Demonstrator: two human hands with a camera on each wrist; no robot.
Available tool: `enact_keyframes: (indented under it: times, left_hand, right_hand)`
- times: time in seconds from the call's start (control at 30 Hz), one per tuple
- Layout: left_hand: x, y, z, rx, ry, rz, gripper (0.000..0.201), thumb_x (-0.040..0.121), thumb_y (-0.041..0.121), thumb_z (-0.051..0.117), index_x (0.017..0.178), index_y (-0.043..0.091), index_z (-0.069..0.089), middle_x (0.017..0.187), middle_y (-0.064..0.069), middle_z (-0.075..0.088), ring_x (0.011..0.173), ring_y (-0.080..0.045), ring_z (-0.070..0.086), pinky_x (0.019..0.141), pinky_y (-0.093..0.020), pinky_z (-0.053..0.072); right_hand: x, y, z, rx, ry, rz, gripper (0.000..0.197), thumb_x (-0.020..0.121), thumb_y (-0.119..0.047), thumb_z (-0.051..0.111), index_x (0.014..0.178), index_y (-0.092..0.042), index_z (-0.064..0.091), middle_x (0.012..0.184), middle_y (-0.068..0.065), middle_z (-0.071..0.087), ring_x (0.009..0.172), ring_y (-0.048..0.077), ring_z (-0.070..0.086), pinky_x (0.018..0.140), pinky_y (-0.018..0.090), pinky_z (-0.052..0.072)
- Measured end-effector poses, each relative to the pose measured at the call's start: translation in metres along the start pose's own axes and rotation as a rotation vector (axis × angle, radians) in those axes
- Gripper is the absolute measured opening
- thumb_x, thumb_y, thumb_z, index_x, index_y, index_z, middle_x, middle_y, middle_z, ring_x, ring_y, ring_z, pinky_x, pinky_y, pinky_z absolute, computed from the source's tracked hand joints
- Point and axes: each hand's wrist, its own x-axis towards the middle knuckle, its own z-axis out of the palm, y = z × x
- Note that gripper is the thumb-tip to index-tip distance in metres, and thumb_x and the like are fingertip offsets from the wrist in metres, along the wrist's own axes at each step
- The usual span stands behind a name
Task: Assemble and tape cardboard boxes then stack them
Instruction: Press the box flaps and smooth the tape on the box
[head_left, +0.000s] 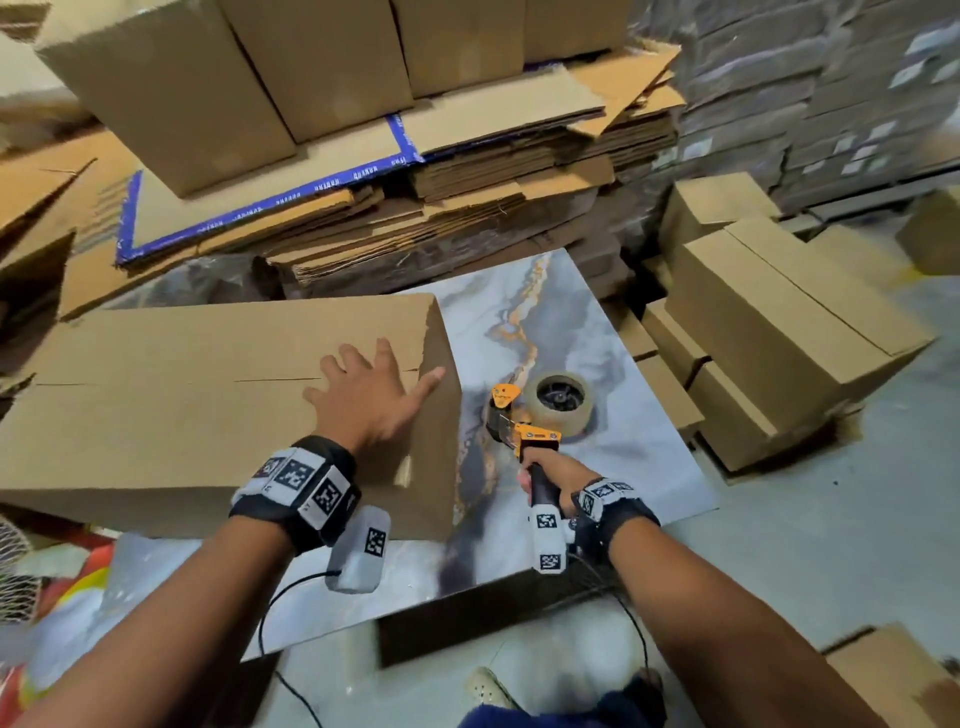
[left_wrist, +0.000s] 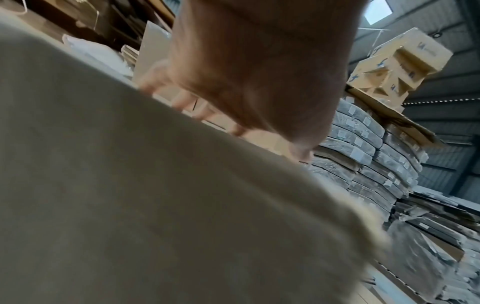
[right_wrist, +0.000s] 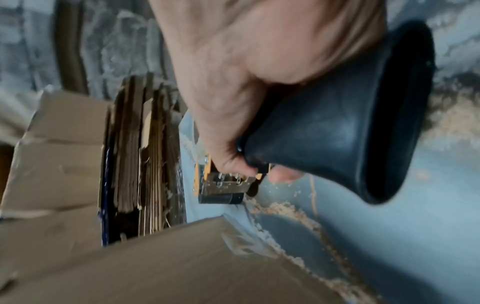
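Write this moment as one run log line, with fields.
phase: before taping | left hand: flat on cardboard box | right hand: holds tape dispenser | seam: untaped

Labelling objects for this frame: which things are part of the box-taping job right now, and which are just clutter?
In use:
- cardboard box, flaps closed, seam untaped
- left hand, flat on the box top
- tape dispenser, beside the box on the marble-pattern board
- right hand, gripping its handle

Lying about:
- flat cardboard stack
- assembled boxes at right
- wrapped bundles behind
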Motion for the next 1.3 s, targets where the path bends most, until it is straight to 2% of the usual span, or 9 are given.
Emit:
enact_keyframes:
  times: [0.1,0.2,0.27,0.47,0.73,0.9,1.03,1.1,1.3]
  left_hand:
    - [-0.008,-0.020,0.002,0.082,0.086,0.153,0.101,0.081,0.093,0.008,0.157,0.028,0.016,0.150,-0.020,0.033,0.134,-0.043,0.031,0.103,-0.065,0.034]
    - [-0.016,-0.025,0.017,0.004,0.154,0.191,0.095,0.086,0.087,0.008,0.160,0.029,0.011,0.164,-0.019,0.016,0.147,-0.042,0.018,0.115,-0.068,0.017]
    - [-0.015,-0.018,0.021,-0.058,0.157,0.170,0.093,0.086,0.086,0.012,0.161,0.030,0.010,0.168,-0.017,0.007,0.154,-0.037,0.006,0.119,-0.066,0.006]
    - [-0.001,0.033,0.023,-0.164,0.144,0.079,0.081,0.097,0.073,0.012,0.161,0.023,0.011,0.167,-0.022,0.002,0.155,-0.039,-0.001,0.119,-0.066,0.000]
    - [0.012,0.125,0.028,-0.269,0.148,-0.027,0.058,0.108,0.042,0.019,0.160,0.017,0.019,0.166,-0.024,0.006,0.153,-0.042,0.000,0.122,-0.061,0.005]
    - [0.022,0.161,0.029,-0.404,0.233,-0.058,0.049,0.109,0.031,0.027,0.150,0.008,0.040,0.163,-0.019,0.025,0.151,-0.043,0.013,0.122,-0.055,0.012]
    - [0.024,0.152,0.022,-0.902,0.490,-0.036,0.030,0.104,0.022,0.038,0.106,0.003,0.061,0.111,-0.019,0.064,0.114,-0.040,0.054,0.095,-0.044,0.041]
    - [0.017,0.130,0.010,-1.185,0.542,-0.126,0.022,0.106,0.017,0.044,0.109,0.004,0.062,0.107,-0.014,0.066,0.103,-0.032,0.060,0.082,-0.034,0.042]
    - [-0.002,0.016,-0.042,-2.169,0.170,-0.451,0.037,0.107,0.029,0.041,0.123,0.000,0.058,0.111,-0.021,0.070,0.096,-0.036,0.068,0.070,-0.037,0.063]
  right_hand:
    - [-0.003,-0.004,-0.002,0.157,-0.159,0.090,0.014,0.092,-0.007,0.050,0.079,-0.003,0.055,0.064,0.011,0.062,0.048,0.024,0.060,0.050,0.032,0.057]
    - [-0.014,-0.005,-0.003,0.280,-0.250,0.117,0.009,0.099,-0.009,0.055,0.093,-0.006,0.061,0.090,0.018,0.075,0.074,0.035,0.075,0.059,0.049,0.062]
    - [-0.029,-0.014,-0.004,0.299,-0.282,0.077,0.004,0.098,-0.010,0.058,0.095,-0.008,0.060,0.093,0.019,0.075,0.077,0.038,0.075,0.058,0.046,0.062]
    - [-0.063,-0.061,-0.018,0.357,-0.292,-0.037,0.019,0.095,-0.009,0.057,0.077,-0.012,0.052,0.054,-0.001,0.050,0.040,0.010,0.047,0.042,0.021,0.045]
    - [-0.110,-0.145,-0.061,-0.057,-0.219,-0.393,0.017,0.096,-0.008,0.060,0.080,-0.010,0.055,0.056,0.005,0.044,0.043,0.018,0.039,0.045,0.026,0.037]
    - [-0.126,-0.188,-0.071,-0.364,-0.174,-0.575,0.015,0.095,-0.007,0.061,0.081,-0.008,0.057,0.055,0.006,0.044,0.043,0.019,0.037,0.044,0.025,0.032]
    - [-0.128,-0.213,-0.059,-0.555,-0.198,-0.681,0.009,0.091,-0.001,0.061,0.083,0.000,0.059,0.058,0.013,0.048,0.044,0.021,0.041,0.044,0.026,0.035]
    - [-0.128,-0.220,-0.046,-0.651,-0.218,-0.720,0.009,0.090,-0.001,0.063,0.082,0.000,0.059,0.060,0.015,0.052,0.043,0.023,0.045,0.043,0.027,0.039]
    - [-0.136,-0.227,0.028,-0.886,-0.309,-0.835,0.023,0.089,-0.008,0.066,0.068,-0.009,0.056,0.056,0.009,0.057,0.043,0.018,0.050,0.045,0.025,0.040]
